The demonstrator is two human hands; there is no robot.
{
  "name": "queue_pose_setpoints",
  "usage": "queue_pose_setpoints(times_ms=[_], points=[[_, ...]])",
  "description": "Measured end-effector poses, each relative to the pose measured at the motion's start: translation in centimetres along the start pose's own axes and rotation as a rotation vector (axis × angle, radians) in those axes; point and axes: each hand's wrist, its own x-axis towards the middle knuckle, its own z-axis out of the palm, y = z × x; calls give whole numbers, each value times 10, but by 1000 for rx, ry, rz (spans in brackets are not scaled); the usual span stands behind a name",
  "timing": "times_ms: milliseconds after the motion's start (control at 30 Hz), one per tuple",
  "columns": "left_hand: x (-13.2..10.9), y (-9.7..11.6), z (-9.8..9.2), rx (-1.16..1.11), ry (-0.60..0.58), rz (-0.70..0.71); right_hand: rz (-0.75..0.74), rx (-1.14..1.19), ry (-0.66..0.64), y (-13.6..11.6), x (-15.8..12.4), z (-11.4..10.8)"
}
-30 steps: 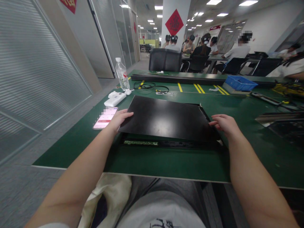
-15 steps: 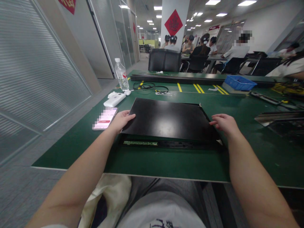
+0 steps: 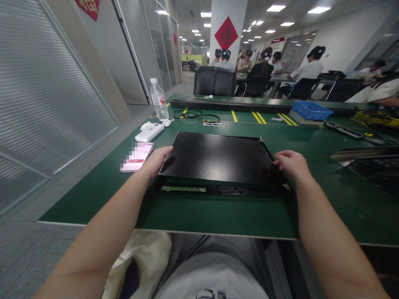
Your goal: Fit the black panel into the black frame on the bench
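A flat black display panel (image 3: 215, 155), glossy on top, lies in front of me on the green table. Along its near side runs a dark strip with a narrow green circuit board (image 3: 183, 189). My left hand (image 3: 157, 160) is closed around the panel's left edge, thumb at the rim and fingers mostly hidden. At the opposite edge, my right hand (image 3: 291, 162) has its fingers bent and thumb and fingertips closed at the rim.
Left of the panel are a lit phone (image 3: 137, 157), a white device (image 3: 149, 132) and a water bottle (image 3: 159, 101). Black cable (image 3: 196, 115) lies behind it. A blue bin (image 3: 311, 110) and dark panel-like parts (image 3: 364, 162) are at right. Several people sit farther back.
My left thumb has drawn back from the panel's top face to its left rim. My right fingers have curled in a little at the right edge. The panel stays nearly in place.
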Motion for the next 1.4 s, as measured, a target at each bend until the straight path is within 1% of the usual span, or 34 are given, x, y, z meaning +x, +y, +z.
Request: queue_pose_setpoints(times_ms=[67, 100, 233, 367, 567, 800, 967, 1400], points=[[1, 0, -1, -33, -43, -30, 1, -27, 0, -4, -4, -1], [2, 0, -2, -26, -46, -27, 2, -38, -2, -7, -6, -1], [5, -1, -6, 65, 16, 24, -2, -80, 0, -13, -12, -2], [8, -4, -8, 85, 10, 33, -14, -111, 3, -16, -14, -3], [9, -6, -6, 101, 19, 36, 11, -162, 9, -20, -16, -2], [6, -6, -1, 131, 55, 50, -27, -193, 18, -22, -18, -2], [5, -6, 2, 145, 56, 47, -45, -244, 13, -23, -21, -3], [10, -10, -2, 159, 52, 61, -113, -362, -38, -15, -13, -3]])
